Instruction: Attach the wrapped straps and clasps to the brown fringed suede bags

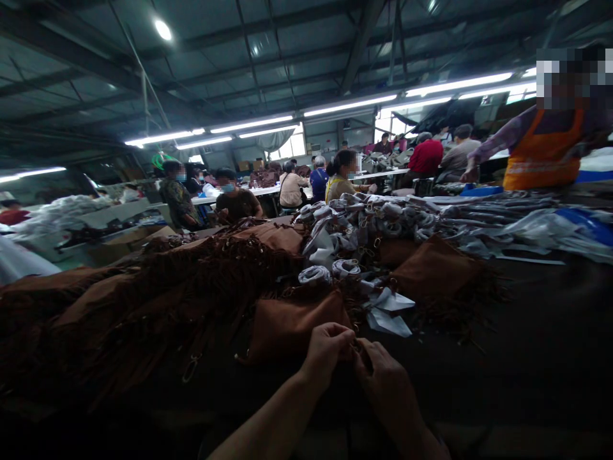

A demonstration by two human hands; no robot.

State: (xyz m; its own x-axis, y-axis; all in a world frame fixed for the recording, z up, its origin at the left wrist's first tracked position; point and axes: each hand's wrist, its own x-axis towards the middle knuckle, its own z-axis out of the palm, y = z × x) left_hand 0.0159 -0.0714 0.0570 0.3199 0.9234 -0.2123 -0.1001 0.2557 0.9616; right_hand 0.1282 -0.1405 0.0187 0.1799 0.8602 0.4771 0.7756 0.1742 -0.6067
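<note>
My left hand and my right hand meet low in the middle, fingers curled and pinched together at the near edge of a brown suede bag. Both hands grip the bag's edge or a small fitting there; the exact piece is hidden between the fingers. A metal clasp dangles from the pile at the left. White paper scraps lie just beyond my right hand.
A heap of brown fringed bags fills the left of the dark table. Wrapped grey straps and plastic sheets pile at the back right. A person in an orange apron stands far right; several seated workers are behind.
</note>
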